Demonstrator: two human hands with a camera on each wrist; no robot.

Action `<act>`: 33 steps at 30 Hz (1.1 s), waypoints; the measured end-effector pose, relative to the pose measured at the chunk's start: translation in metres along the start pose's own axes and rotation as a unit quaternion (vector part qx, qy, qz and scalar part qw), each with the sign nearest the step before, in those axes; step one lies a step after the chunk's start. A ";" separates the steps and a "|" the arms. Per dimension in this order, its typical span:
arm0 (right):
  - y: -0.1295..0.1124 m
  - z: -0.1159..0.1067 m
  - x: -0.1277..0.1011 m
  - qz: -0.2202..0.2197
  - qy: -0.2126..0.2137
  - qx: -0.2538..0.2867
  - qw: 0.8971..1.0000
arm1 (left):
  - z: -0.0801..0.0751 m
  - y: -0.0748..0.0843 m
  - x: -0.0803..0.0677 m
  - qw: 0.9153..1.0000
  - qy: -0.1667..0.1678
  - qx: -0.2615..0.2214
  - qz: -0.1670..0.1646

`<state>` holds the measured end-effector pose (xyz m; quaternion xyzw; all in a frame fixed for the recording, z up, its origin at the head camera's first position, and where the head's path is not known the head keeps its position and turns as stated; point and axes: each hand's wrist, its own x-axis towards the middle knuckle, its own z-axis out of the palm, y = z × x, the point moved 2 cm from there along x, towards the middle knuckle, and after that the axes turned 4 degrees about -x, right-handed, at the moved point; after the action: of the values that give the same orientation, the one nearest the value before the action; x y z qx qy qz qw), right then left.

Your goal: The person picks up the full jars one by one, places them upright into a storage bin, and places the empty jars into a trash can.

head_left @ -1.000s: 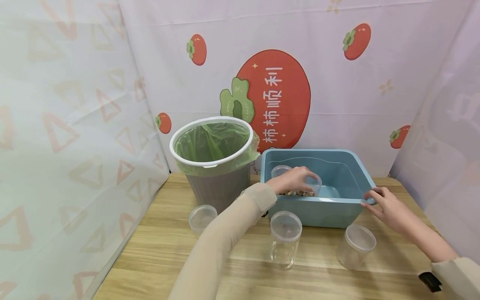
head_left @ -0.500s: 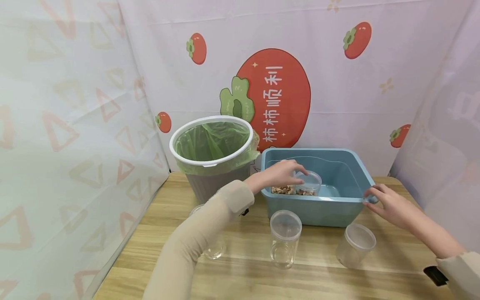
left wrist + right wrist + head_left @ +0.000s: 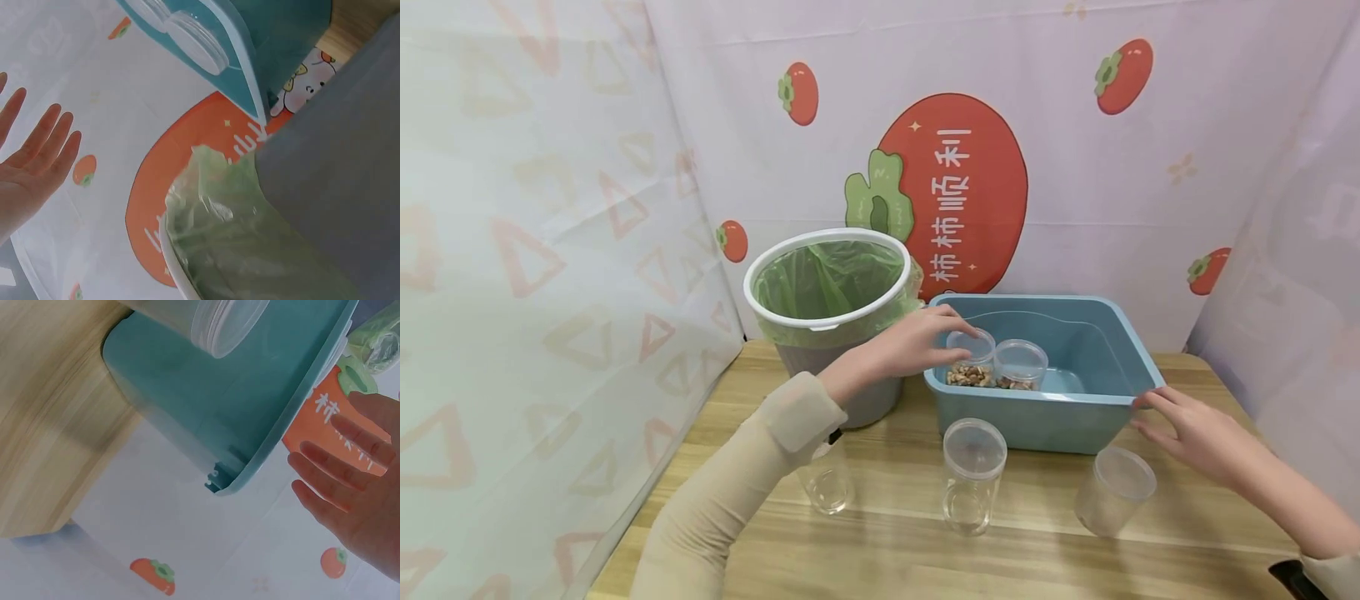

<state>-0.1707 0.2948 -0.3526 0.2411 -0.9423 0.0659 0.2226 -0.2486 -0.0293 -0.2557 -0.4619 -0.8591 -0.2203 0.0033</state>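
Left hand (image 3: 917, 340) reaching over far-left corner of blue tub (image 3: 1052, 425), fingers extended and relaxed, gripping nothing; fingertips hovering just beside left nut jar (image 3: 970, 360), contact unclear. 2 lidded nut jars sitting side by side inside tub at left; right nut jar (image 3: 1019, 365) touching its neighbour. Right hand (image 3: 1187, 425) lying flat-fingered by tub's near-right corner, fingertips nearing rim, holding nothing. 3 empty clear jars (image 3: 972, 475) standing on worktop (image 3: 895, 550) near tub. Green-lined bin (image 3: 831, 312) standing left of tub.
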 end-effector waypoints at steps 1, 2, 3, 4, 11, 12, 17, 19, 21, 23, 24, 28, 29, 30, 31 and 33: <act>-0.002 0.000 -0.001 -0.002 0.001 0.001 1.000 | -0.002 -0.001 -0.004 1.000 0.009 -0.001 0.004; -0.003 0.000 -0.002 0.000 -0.003 0.003 1.000 | -0.004 -0.002 -0.008 1.000 0.018 0.002 0.009; -0.005 0.000 -0.003 -0.002 -0.001 0.001 1.000 | -0.005 -0.004 -0.012 1.000 0.028 0.004 0.013; -0.006 0.000 -0.004 -0.004 0.002 0.000 1.000 | -0.007 -0.005 -0.015 0.999 0.038 0.007 0.015; -0.013 0.005 -0.012 -0.003 -0.012 0.008 1.000 | -0.020 -0.014 -0.043 0.992 0.123 0.006 0.015; -0.014 0.007 -0.013 0.001 -0.017 0.011 1.000 | -0.022 -0.016 -0.047 0.991 0.136 0.004 0.013; -0.017 0.012 -0.020 0.020 -0.034 0.027 0.999 | -0.032 -0.028 -0.068 0.982 0.187 0.012 0.000; -0.017 0.014 -0.023 0.024 -0.034 0.035 0.998 | -0.035 -0.033 -0.076 0.978 0.206 0.014 0.000; -0.017 0.017 -0.027 0.021 -0.024 0.037 0.999 | -0.037 -0.039 -0.083 0.974 0.225 0.014 -0.001; -0.017 0.019 -0.030 0.014 -0.011 0.037 0.999 | -0.038 -0.045 -0.090 0.970 0.244 0.015 -0.005; -0.017 0.021 -0.031 0.011 -0.004 0.035 0.999 | -0.039 -0.048 -0.094 0.967 0.254 0.015 -0.007; -0.015 0.027 -0.038 0.011 0.005 0.038 0.999 | -0.039 -0.060 -0.106 0.957 0.287 0.012 -0.027; -0.015 0.029 -0.039 0.013 0.004 0.040 0.999 | -0.039 -0.063 -0.108 0.955 0.294 0.010 -0.032; -0.015 0.031 -0.040 0.015 0.005 0.040 0.999 | -0.038 -0.066 -0.111 0.953 0.300 0.008 -0.036; -0.014 0.033 -0.041 0.015 0.005 0.041 0.999 | -0.038 -0.070 -0.113 0.951 0.306 0.008 -0.040; -0.014 0.037 -0.043 0.013 0.008 0.042 0.999 | -0.037 -0.076 -0.117 0.947 0.317 0.009 -0.046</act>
<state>-0.1442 0.2922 -0.4044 0.2371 -0.9399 0.1107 0.2193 -0.2493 -0.1726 -0.2760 -0.3285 -0.8359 -0.3477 0.2692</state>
